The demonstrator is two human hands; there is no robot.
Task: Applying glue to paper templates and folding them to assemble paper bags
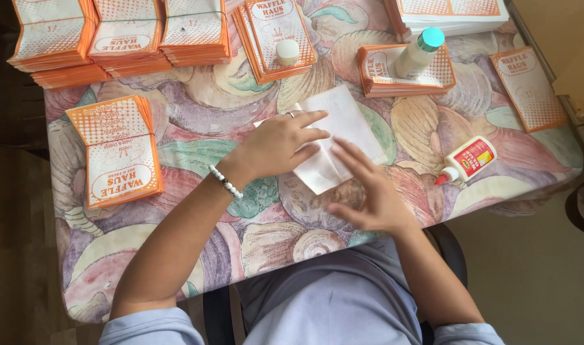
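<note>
1. While the white paper sheet point(343, 137) lies flat in the middle of the surface point(196, 115), the left hand point(276, 144) presses on it with spread, flat fingers; it seems to keep the sheet from sliding.
2. Over the sheet's near edge, the right hand point(365, 191) is open with its fingers stretched out and touches the paper lightly, pinching nothing.
3. A white glue bottle with a red tip point(464, 160) lies on its side just right of the hands, within easy reach.
4. Stacks of orange and white paper bags point(116, 150) stand at the left and along the far edge.
5. A bottle with a teal cap point(418, 52) rests on one stack point(375, 76), and a small white cap point(287, 51) on another.
6. Nothing blocks the hands.
</note>
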